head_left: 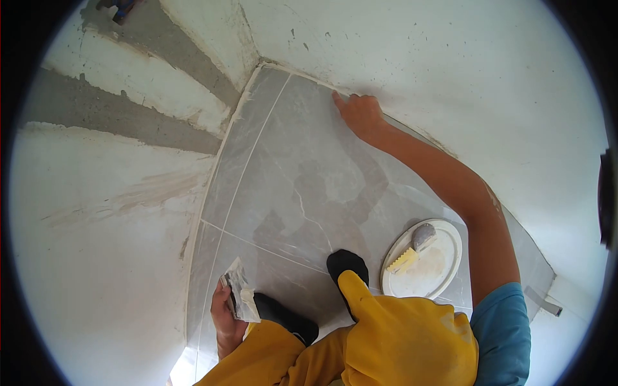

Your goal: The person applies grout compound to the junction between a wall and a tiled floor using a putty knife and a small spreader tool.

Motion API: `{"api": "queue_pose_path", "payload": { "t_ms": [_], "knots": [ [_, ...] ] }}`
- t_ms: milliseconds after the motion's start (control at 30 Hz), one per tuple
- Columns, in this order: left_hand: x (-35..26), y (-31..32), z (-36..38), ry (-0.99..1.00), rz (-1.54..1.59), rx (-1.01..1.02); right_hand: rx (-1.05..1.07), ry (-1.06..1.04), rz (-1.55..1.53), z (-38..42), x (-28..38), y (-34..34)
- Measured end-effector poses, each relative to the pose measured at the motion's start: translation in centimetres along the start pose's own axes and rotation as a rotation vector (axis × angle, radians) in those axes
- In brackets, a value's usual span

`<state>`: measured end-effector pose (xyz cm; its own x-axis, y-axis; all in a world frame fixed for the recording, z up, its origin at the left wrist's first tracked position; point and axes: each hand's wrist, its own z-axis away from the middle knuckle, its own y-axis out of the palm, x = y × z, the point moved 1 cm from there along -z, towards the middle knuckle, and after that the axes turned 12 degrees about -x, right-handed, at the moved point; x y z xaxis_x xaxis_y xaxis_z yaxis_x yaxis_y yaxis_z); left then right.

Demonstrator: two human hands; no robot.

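Observation:
My left hand [223,315], at the lower left, has its fingers closed round a flat scraper [241,294] smeared with whitish paste. It is beside my knee, above the tiled floor. My right hand [362,116] reaches far forward to the seam where the grey floor tiles [309,167] meet the white wall [450,71]. Its index finger is stretched out with the tip at that seam, and the other fingers are bent. Nothing shows in it. A pale bead of filler [293,69] runs along the seam near the corner.
A round white lid [428,283] lies on the tiles at my right, bearing a yellow notched spreader [403,260] and a rounded grey lump [423,237]. My black-socked feet [348,262] rest on the floor. The left wall [122,186] has grey patches. A grey strip [543,301] lies at the far right.

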<state>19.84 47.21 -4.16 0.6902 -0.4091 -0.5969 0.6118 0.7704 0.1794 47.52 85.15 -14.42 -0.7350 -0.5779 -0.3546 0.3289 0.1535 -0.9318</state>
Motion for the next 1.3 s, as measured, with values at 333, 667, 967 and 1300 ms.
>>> {"api": "queue_pose_path", "payload": {
  "t_ms": [333,667,967,1300],
  "knots": [
    [0.1,-0.6,-0.3,0.013,-0.016,-0.057,0.033,0.056,-0.017,-7.1,2.4,1.6],
    [0.0,0.8,-0.3,0.001,0.017,0.055,0.117,0.102,-0.009,3.5,-2.0,1.4],
    [0.9,3.0,-1.1,-0.135,0.023,0.232,0.225,-0.283,-1.519,15.2,8.2,-14.6],
    [1.4,0.9,-1.8,-0.316,0.409,0.462,-0.162,-0.511,-1.286,17.7,12.9,-17.4]
  ]
}}
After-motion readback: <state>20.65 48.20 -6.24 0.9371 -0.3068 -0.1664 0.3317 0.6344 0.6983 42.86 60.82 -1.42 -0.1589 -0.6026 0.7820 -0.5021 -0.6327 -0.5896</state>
